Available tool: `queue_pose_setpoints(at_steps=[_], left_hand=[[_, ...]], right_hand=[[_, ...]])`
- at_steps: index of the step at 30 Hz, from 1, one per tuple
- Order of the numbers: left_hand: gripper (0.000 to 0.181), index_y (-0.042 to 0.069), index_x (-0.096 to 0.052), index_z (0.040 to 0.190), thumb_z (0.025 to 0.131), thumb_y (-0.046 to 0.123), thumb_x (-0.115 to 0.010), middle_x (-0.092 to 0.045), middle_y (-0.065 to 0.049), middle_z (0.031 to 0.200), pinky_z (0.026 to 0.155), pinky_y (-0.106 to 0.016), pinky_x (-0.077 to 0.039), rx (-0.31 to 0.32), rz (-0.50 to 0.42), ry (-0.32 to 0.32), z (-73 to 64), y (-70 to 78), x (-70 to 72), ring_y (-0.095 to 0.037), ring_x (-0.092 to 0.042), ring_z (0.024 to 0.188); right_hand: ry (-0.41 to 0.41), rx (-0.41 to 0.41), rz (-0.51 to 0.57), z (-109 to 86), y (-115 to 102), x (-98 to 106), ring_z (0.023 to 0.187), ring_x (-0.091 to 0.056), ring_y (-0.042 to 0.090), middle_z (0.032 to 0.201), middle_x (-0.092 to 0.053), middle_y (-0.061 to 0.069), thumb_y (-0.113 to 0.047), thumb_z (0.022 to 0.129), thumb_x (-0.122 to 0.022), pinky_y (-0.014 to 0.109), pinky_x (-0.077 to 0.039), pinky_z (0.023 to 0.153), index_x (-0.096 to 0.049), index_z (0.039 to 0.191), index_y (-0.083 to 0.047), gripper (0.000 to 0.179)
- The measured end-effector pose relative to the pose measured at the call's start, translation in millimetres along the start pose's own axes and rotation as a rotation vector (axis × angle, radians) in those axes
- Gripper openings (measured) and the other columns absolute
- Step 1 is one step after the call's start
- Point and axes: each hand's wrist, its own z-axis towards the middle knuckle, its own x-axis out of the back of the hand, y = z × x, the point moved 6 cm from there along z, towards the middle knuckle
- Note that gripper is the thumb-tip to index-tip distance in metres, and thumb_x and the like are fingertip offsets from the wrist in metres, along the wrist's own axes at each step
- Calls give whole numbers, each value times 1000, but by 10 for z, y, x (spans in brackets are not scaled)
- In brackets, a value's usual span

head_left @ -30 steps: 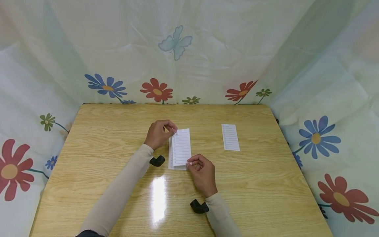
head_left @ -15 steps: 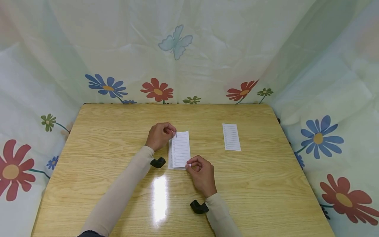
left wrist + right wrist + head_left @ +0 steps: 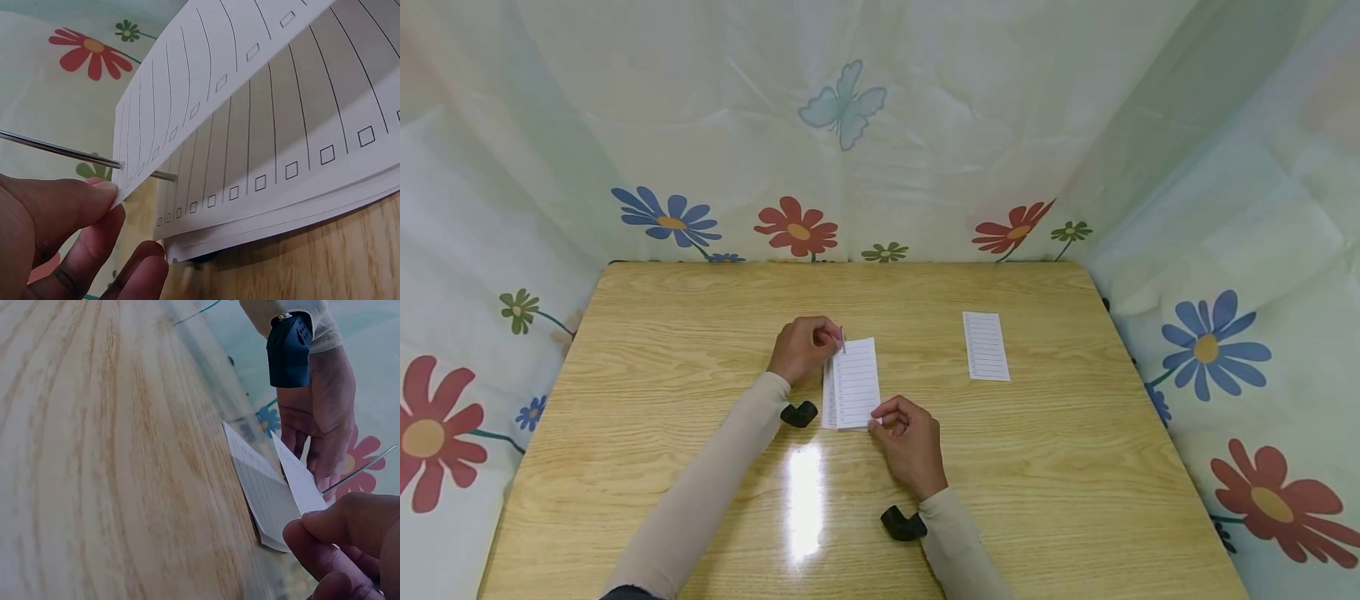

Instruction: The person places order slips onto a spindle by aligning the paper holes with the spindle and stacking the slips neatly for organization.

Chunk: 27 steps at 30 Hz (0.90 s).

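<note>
A white checklist sheet, ruled and lined with small boxes, slants above a small stack of like sheets. My left hand pinches its far left corner between thumb and fingers. Through a hole near that corner runs a thin metal rod, its lower end at the top of the stack. Near the lower right corner, my right hand pinches the same sheet between thumb and index finger. In the right wrist view the sheet stands apart from the stack at an angle.
Another ruled sheet lies alone on the wooden table, to the right of the hands. A flowered curtain hangs behind the table and along both sides. Each wrist wears a black camera mount.
The held sheet has shifted a little toward the near edge and left, and more of the rod shows above it. Both hands have come slightly nearer, keeping their pinch.
</note>
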Motion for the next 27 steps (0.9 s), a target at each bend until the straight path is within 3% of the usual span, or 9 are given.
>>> queue_pose_setpoints(at_steps=[27], left_hand=[[5, 13, -78, 101, 100, 11, -74, -73, -4, 93, 74, -29, -49, 13, -20, 1, -26, -70, -11, -18, -63, 82]], right_hand=[[-10, -2, -41, -13, -20, -34, 51, -44, 7, 75, -73, -1, -6, 89, -84, 22, -36, 49, -76, 89, -17, 14]])
